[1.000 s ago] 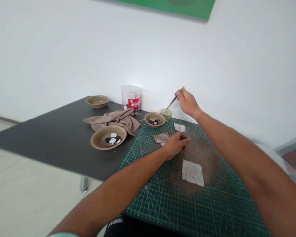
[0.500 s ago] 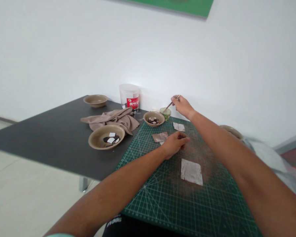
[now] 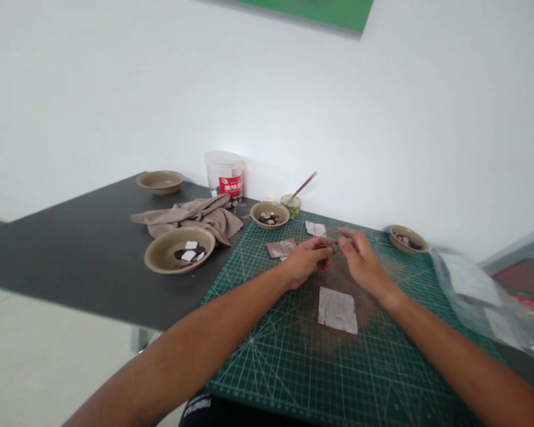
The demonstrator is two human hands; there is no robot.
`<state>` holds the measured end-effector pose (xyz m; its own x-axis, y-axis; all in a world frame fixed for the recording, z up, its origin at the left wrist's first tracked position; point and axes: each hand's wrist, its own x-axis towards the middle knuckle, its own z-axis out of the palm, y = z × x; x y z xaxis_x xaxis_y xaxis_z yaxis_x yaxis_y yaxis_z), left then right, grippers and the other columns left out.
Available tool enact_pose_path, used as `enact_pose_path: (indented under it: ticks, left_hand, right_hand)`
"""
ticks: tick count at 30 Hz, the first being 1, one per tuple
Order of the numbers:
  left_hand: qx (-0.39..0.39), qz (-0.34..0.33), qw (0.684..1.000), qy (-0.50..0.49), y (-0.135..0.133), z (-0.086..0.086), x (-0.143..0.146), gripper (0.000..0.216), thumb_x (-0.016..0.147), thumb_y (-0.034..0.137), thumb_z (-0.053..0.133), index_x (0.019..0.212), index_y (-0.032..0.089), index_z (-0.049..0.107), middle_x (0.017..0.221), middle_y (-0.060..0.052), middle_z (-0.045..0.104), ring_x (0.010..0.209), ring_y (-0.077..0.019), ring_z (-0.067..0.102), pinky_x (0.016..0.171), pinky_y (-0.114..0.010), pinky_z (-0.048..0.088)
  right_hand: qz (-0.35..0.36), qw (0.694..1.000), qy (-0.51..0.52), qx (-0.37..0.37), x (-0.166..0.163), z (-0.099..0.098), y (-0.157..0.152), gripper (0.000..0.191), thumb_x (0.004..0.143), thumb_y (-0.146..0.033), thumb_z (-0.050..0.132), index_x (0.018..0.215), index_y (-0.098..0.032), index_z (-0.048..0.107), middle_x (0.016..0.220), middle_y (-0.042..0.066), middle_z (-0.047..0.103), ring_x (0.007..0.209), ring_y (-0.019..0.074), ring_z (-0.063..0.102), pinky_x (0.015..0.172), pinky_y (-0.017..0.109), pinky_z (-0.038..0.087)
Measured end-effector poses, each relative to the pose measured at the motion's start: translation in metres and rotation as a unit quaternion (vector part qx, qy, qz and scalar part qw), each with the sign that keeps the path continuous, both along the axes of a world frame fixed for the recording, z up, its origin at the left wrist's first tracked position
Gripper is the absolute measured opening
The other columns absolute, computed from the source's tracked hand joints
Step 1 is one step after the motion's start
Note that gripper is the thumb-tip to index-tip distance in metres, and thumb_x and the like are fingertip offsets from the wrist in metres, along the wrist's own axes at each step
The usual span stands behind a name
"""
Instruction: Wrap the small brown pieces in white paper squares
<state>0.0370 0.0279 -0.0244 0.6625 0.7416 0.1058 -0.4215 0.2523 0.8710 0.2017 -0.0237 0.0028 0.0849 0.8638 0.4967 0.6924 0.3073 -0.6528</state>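
Observation:
Over the green cutting mat [image 3: 276, 350], my two hands meet fingertip to fingertip. My left hand [image 3: 308, 261] is closed around a small dark piece [image 3: 333, 248], mostly hidden by the fingers. My right hand [image 3: 360, 264] pinches at the same piece from the other side. Behind them a thin brown stick [image 3: 303, 185], perhaps a brush, leans in a small greenish cup [image 3: 292, 204]. Flat on the mat are a greyish square sheet [image 3: 337, 309], a brownish sheet [image 3: 278, 248] by my left hand, and a smaller pale sheet [image 3: 315, 229].
Bowls of small pieces stand by the cup [image 3: 270, 207], at the right rear [image 3: 404, 231] and on the dark table [image 3: 160, 243]. A crumpled cloth [image 3: 191, 213], another bowl [image 3: 160, 181] and a plastic tub [image 3: 225, 172] are left. A clear plastic bag [image 3: 480, 296] lies right.
My right hand has let go of the stick, which now rests in the cup, and has come down to meet my left hand. The view has shifted slightly right.

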Motion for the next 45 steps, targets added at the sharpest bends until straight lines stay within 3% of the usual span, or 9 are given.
enact_pose_path:
  ticks: [5,13,18,24,30,45]
  left_hand:
    - [0.018,-0.04,0.999,-0.008,-0.012,0.009,-0.002,0.035,0.073,0.032,0.08,0.098,0.015,0.063,0.091,-0.002,0.061,0.064,-0.0074,0.054,0.061,-0.023,0.042]
    - [0.04,-0.041,0.998,-0.002,-0.019,0.016,-0.003,0.03,0.073,0.033,0.079,0.09,0.014,0.062,0.079,0.0,0.06,0.064,-0.0089,0.055,0.066,-0.026,0.042]
    - [0.055,-0.019,0.998,0.03,-0.017,0.014,-0.001,0.03,0.075,0.037,0.077,0.089,0.014,0.064,0.077,0.001,0.061,0.063,-0.0086,0.054,0.064,-0.025,0.04]
    - [0.068,-0.02,0.996,0.059,-0.018,0.013,-0.001,0.031,0.078,0.041,0.074,0.092,0.015,0.067,0.078,0.0,0.063,0.065,-0.0094,0.055,0.065,-0.025,0.04]
    - [0.068,-0.033,0.996,0.052,-0.02,0.014,-0.003,0.033,0.079,0.041,0.074,0.098,0.015,0.068,0.081,-0.001,0.064,0.066,-0.0102,0.057,0.066,-0.026,0.041]
    - [0.065,-0.03,0.995,0.071,-0.023,0.017,-0.002,0.03,0.072,0.032,0.08,0.095,0.016,0.07,0.086,-0.001,0.067,0.066,-0.0094,0.058,0.067,-0.027,0.043]
  right_hand:
    - [0.04,0.999,-0.023,-0.021,0.002,-0.011,-0.038,0.035,0.095,-0.045,0.05,0.129,-0.042,0.058,0.129,0.004,0.06,0.125,0.0293,0.054,0.109,0.055,0.041]
    - [0.003,1.0,0.008,0.024,-0.005,-0.016,-0.05,0.037,0.09,-0.044,0.059,0.127,-0.05,0.059,0.126,0.004,0.061,0.118,0.0326,0.057,0.1,0.06,0.047]
    - [-0.013,0.998,0.017,0.053,-0.007,-0.012,-0.054,0.027,0.089,-0.041,0.063,0.115,-0.046,0.066,0.114,0.005,0.064,0.102,0.0301,0.062,0.089,0.053,0.052]
    - [-0.001,0.999,0.024,0.044,-0.005,-0.011,-0.06,0.02,0.091,-0.037,0.063,0.11,-0.032,0.065,0.099,0.003,0.062,0.075,0.0193,0.058,0.07,0.038,0.05]
    - [0.013,0.998,0.052,0.035,-0.003,-0.012,-0.062,0.02,0.092,-0.034,0.062,0.111,-0.027,0.064,0.09,0.001,0.061,0.069,0.0149,0.054,0.066,0.031,0.047]
    - [0.027,0.996,0.082,0.033,-0.003,-0.01,-0.066,0.02,0.093,-0.034,0.061,0.112,-0.027,0.065,0.099,0.002,0.062,0.075,0.015,0.056,0.07,0.031,0.047]
